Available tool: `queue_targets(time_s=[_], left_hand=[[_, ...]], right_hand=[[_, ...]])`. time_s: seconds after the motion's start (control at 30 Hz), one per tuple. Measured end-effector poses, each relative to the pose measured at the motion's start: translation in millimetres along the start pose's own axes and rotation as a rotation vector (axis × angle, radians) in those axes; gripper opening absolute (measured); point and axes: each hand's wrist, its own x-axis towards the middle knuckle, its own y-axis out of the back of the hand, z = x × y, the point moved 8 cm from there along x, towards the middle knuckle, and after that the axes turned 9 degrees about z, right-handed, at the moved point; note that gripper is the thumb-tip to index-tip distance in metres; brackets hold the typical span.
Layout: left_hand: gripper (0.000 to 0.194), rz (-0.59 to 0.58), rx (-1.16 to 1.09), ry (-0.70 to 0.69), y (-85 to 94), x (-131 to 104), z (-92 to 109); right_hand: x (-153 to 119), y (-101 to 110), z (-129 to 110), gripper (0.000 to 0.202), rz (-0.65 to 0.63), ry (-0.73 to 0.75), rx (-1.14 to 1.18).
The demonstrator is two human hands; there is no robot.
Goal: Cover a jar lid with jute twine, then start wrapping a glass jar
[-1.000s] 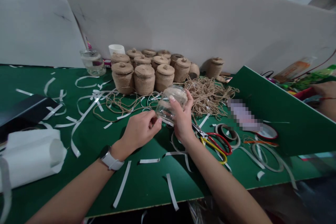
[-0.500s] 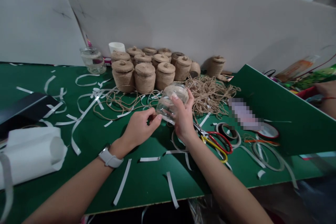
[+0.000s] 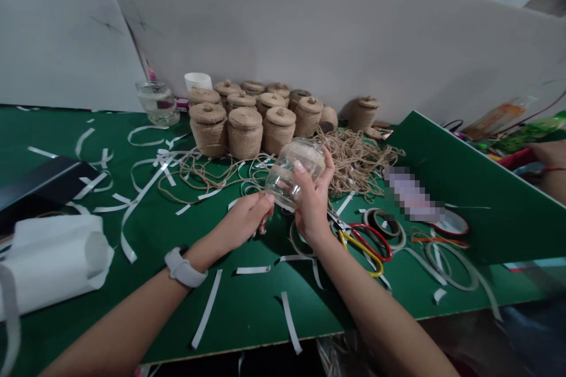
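Observation:
A clear glass jar (image 3: 285, 179) is tilted above the green table, with its lower end toward my left hand. My right hand (image 3: 313, 200) is wrapped round the jar's right side, thumb across the glass. My left hand (image 3: 247, 221) is closed at the jar's lower left end, fingertips pinched together; whether something thin is between them is too small to tell. Behind the jar stand several twine-wrapped jars (image 3: 245, 132) with lids. A heap of loose brown twine (image 3: 358, 159) lies just right of the jar.
Scissors with red and yellow handles (image 3: 369, 247) and tape rolls (image 3: 387, 227) lie right of my right hand. White strips (image 3: 207, 309) are scattered about. A green board (image 3: 477, 194) stands at the right; another person's arm (image 3: 550, 168) shows beyond it. Another glass jar (image 3: 157, 103) stands back left.
My left hand has turned and lowered slightly, its fingers now drawn down beside the jar's end. The jar and my right hand have shifted slightly to the right.

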Motion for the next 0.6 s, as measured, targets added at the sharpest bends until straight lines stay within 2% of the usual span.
queue_targets(time_s=[0.23, 0.33, 0.5, 0.6], left_hand=[[0.024, -0.045, -0.41, 0.233, -13.8, -11.0, 5.2], [0.02, -0.06, -0.552, 0.32, -17.0, -15.9, 7.1], [0.019, 0.018, -0.583, 0.279, -11.4, -13.3, 3.4], [0.018, 0.006, -0.628, 0.263, -11.3, -13.0, 5.8]], right_hand=[[-2.4, -0.6, -13.5, 0.079, -0.028, 0.229, -0.121], [-4.5, -0.7, -18.3, 0.079, -0.005, 0.256, -0.165], [-9.7, -2.9, -21.3, 0.078, 0.029, 0.205, -0.145], [-7.9, -1.8, -18.6, 0.081, 0.04, 0.168, -0.101]])
